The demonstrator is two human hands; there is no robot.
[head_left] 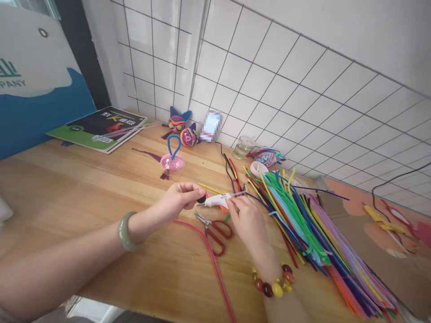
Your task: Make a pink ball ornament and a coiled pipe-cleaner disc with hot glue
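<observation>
My left hand (180, 196) pinches a small round black piece (202, 198) between thumb and fingertips. Wrapped around a white hot glue gun (215, 200) is my right hand (248, 220); the gun's nozzle points left and almost meets the black piece, and I cannot tell if they touch. A clear glue stick (239, 194) juts from the gun's rear, and part of its orange trigger shows below. Red-handled scissors (215, 231) lie on the table under the hands. A pink cord (210, 251) curves past them toward the table's front edge.
Bundled coloured pipe cleaners (296, 215) spread across the right side. Behind stand a pink dish-like piece with a blue loop (172, 161), yarn-wrapped figures (189, 135), a phone (211, 125) and a glass jar (243, 148). Books (101, 128) lie back left; a yellow glue gun (382, 220) lies far right.
</observation>
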